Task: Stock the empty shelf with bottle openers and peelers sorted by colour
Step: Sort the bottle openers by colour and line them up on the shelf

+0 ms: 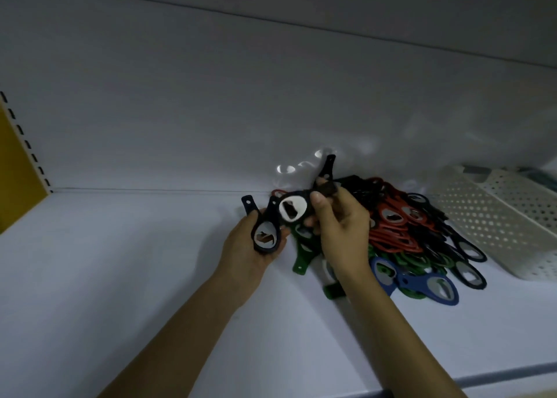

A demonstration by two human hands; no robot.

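On the white shelf (120, 277), a small stack of black openers (265, 237) is cupped in the left hand (244, 256), whose fingers are curled beneath it. Just right of those fingertips, another black bottle opener (294, 209) is pinched between the thumb and fingers of the right hand (340, 222). Right of the right fingers, a mixed pile of red, green, blue and black bottle openers (407, 240) is heaped on the shelf. Beyond it, a white perforated basket (497, 216) is seen.

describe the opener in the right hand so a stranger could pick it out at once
On the white shelf, left of the heap of coloured plastic bottle openers, two hands meet. The right hand pinches one dark plastic bottle opener by its handle, its bright metal head pointing left. The dark openers in the left hand sit cupped in its palm instead.
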